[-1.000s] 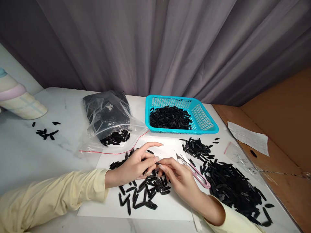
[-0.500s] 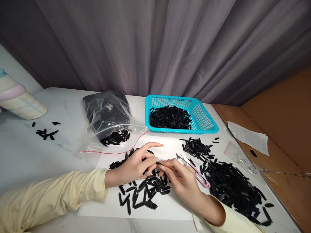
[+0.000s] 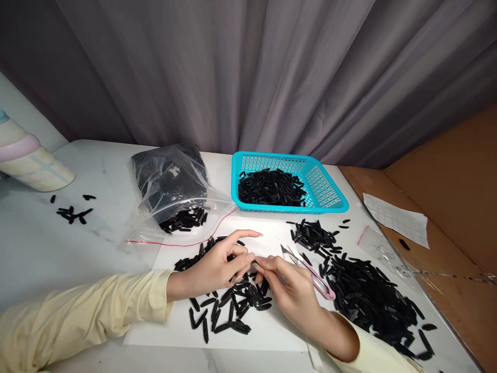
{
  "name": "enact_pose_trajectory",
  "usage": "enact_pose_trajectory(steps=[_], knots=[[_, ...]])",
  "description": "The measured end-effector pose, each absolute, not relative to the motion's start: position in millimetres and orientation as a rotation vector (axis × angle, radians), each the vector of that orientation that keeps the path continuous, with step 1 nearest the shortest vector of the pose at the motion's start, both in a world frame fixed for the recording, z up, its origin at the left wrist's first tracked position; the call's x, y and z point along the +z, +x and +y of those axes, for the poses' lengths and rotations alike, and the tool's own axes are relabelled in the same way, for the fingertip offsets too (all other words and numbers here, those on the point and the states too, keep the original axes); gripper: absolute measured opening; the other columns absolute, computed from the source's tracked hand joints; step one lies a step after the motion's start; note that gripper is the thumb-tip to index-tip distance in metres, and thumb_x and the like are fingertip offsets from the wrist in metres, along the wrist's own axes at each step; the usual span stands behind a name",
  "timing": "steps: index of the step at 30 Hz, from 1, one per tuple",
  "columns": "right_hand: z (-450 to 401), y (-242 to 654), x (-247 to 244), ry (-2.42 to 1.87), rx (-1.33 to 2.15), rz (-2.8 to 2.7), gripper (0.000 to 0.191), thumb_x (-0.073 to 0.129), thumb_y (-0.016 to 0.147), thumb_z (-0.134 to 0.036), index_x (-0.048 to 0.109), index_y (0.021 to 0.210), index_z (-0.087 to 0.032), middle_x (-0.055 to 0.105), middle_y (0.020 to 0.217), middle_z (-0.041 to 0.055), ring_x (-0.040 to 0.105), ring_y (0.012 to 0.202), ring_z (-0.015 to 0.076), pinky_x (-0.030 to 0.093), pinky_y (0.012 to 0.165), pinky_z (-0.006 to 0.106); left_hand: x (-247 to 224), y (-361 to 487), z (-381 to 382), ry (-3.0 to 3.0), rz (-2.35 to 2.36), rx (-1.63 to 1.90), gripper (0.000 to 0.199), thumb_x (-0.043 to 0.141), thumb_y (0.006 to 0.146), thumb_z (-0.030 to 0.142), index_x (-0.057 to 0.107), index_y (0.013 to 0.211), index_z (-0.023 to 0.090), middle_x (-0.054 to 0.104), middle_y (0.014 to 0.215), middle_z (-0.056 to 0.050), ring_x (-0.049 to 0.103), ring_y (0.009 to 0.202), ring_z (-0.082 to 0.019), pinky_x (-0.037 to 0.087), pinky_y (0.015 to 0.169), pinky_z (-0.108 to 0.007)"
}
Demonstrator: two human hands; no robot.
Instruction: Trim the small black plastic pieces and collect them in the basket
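One black piece [image 3: 254, 262], mostly hidden, sits between our fingertips above the white sheet [image 3: 166, 329]; its smallness probably explains the fingertip hold. Right hand [image 3: 293, 285]: thumb and forefinger pinching it. Left hand [image 3: 218, 265]: grip pressed together on its other side, forefinger raised, perhaps to leave us a view. Loose pieces [image 3: 233, 311] below, likely on white so the dark shapes show. Snips [image 3: 330, 295] just beside our right hand, handy. Heap [image 3: 376, 300] farther right on the worktop [image 3: 104, 264]; basket [image 3: 287, 209] and bag [image 3: 171, 181] beyond, seemingly leaving elbow room.
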State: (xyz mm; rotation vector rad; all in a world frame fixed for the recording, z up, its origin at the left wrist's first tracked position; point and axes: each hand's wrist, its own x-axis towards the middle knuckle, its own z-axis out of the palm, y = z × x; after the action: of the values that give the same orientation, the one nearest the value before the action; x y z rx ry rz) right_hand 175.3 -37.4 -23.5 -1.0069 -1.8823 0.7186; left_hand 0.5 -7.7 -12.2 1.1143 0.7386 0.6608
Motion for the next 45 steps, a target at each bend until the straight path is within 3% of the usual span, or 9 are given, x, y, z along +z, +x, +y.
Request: enact_pose_trajectory(steps=[10,18,21,24,27,31,35,39,45], knots=[[-38,174,-18,-1.116,0.718,-1.857,0.017,0.048,0.087,-0.011,0.059,0.076,-0.017,0.062,0.054,-0.0019,0.055,0.043,0.0099,0.042,0.044,0.019,-15,1,-10,1.118,0.777,0.658,0.035,0.043,0.090,0.028,0.042,0.125,0.021,0.042,0.054,0.009,0.030,0.039,-0.005,0.025,0.033,-0.012],[32,213,27,-1.164,-0.183,-1.930,0.006,0.055,0.086,-0.016,0.061,0.083,-0.018,0.070,0.070,0.0030,0.065,0.058,0.0151,0.050,0.057,0.024,-9,0,-2,0.928,0.817,0.704,0.030,0.036,0.090,0.030,0.048,0.116,0.019,0.044,0.050,0.008,0.026,0.031,-0.004,0.019,0.030,-0.014],[58,217,47,-1.263,-0.276,-2.013,0.010,0.054,0.086,-0.020,0.060,0.093,-0.018,0.071,0.083,0.0072,0.066,0.067,0.0200,0.050,0.061,0.030,-7,0,0,0.879,0.813,0.698,0.032,0.035,0.091,0.033,0.048,0.115,0.018,0.041,0.045,0.009,0.023,0.029,-0.005,0.015,0.028,-0.014],[49,203,54,-1.205,-0.139,-2.085,0.006,0.056,0.085,-0.019,0.061,0.088,-0.018,0.069,0.078,0.0061,0.064,0.072,0.0206,0.050,0.065,0.031,-6,1,0,0.862,0.812,0.675,0.035,0.034,0.091,0.038,0.048,0.117,0.018,0.041,0.042,0.009,0.023,0.029,-0.005,0.015,0.027,-0.013],[21,179,46,-0.991,0.284,-2.256,0.015,0.055,0.087,-0.018,0.063,0.075,-0.020,0.067,0.069,0.0029,0.061,0.066,0.0175,0.048,0.062,0.027,-7,1,-1,0.858,0.800,0.680,0.041,0.035,0.091,0.043,0.045,0.122,0.019,0.042,0.041,0.008,0.024,0.029,-0.006,0.017,0.027,-0.013],[0,157,23,-0.871,0.621,-2.292,0.021,0.046,0.090,-0.014,0.066,0.088,-0.019,0.069,0.080,0.0070,0.063,0.075,0.0185,0.051,0.067,0.028,-11,0,-2,0.856,0.779,0.680,0.050,0.036,0.090,0.049,0.039,0.130,0.019,0.042,0.039,0.009,0.024,0.028,-0.006,0.018,0.026,-0.012],[-2,155,11,-0.906,0.765,-2.249,0.020,0.046,0.088,-0.011,0.064,0.089,-0.019,0.068,0.084,0.0071,0.064,0.081,0.0188,0.051,0.070,0.028,-12,-1,-2,0.870,0.766,0.670,0.054,0.036,0.090,0.053,0.036,0.132,0.018,0.040,0.038,0.010,0.022,0.027,-0.005,0.017,0.026,-0.011],[-7,158,6,-0.979,0.819,-2.161,0.018,0.048,0.086,-0.010,0.058,0.074,-0.019,0.063,0.072,0.0034,0.061,0.070,0.0165,0.048,0.064,0.025,-11,-1,-3,0.911,0.742,0.657,0.050,0.038,0.091,0.052,0.040,0.129,0.019,0.037,0.039,0.010,0.021,0.028,-0.004,0.016,0.026,-0.011],[-15,159,6,-1.121,0.947,-2.010,0.014,0.052,0.085,-0.014,0.054,0.072,-0.019,0.064,0.066,-0.0001,0.056,0.057,0.0128,0.044,0.057,0.022,-14,-2,-3,0.921,0.695,0.632,0.039,0.047,0.089,0.047,0.047,0.116,0.019,0.034,0.049,0.010,0.026,0.033,-0.003,0.019,0.028,-0.010]])
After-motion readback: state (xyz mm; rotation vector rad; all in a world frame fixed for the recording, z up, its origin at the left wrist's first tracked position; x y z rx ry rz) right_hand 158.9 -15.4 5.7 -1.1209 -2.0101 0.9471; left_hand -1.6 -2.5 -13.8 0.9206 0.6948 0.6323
